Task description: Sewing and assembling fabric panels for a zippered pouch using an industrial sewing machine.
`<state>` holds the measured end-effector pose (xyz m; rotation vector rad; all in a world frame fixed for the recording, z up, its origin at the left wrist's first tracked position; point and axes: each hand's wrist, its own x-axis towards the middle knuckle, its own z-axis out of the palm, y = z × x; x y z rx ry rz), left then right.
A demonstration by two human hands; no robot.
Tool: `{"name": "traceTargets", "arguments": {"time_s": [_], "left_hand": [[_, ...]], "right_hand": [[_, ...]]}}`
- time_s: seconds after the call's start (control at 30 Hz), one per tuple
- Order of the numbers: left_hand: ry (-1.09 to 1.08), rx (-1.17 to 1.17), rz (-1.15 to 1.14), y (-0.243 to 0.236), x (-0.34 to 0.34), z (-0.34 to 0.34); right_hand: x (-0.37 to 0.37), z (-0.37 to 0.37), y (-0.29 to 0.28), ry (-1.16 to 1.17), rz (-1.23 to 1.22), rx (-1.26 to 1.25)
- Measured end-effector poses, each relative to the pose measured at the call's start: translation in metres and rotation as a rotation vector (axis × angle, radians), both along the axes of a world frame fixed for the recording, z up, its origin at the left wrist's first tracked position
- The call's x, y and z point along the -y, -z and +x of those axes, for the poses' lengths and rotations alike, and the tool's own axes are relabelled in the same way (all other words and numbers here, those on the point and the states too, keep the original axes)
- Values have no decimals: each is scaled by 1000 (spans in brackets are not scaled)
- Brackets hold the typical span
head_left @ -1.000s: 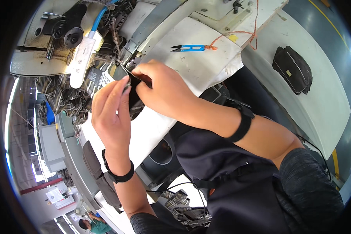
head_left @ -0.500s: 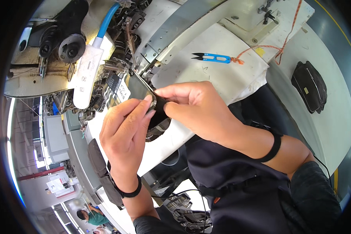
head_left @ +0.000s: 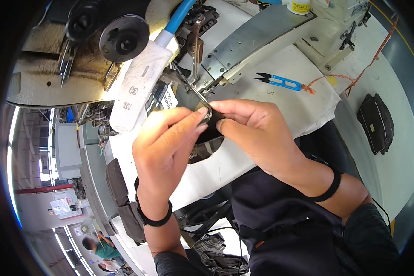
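Observation:
In the middle of the head view, my left hand is closed, thumb and fingers pinching the narrow folded edge of a dark fabric piece. My right hand pinches the same piece from the right, fingers bent and thumb on the dark cloth. A plaid section shows below it. The strip runs up toward the metal foot of a sewing machine. Beside that lie a printed white label and a white lamp housing with a blue tube.
Blue thread snips on orange cord lie on the worktable. A metal plate, a bottle and machine discs are at the top. A dark bundle rests at right. A co-worker is at lower left.
The view has moved closer to the machine, so it looks larger and the snips appear further right. My hands appear further right, still pinching the fabric edge with slightly shifted fingers.

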<state>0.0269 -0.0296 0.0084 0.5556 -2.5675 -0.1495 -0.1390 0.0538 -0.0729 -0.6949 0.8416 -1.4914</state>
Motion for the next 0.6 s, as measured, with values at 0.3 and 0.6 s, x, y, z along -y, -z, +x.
{"name": "traceTargets", "arguments": {"time_s": [0.3, 0.6], "left_hand": [[-90, 80, 173, -15, 10, 7], [-58, -97, -553, 20, 38, 20]], "right_hand": [[25, 26, 1, 208, -72, 209], [28, 53, -13, 393, -26, 3]]}}
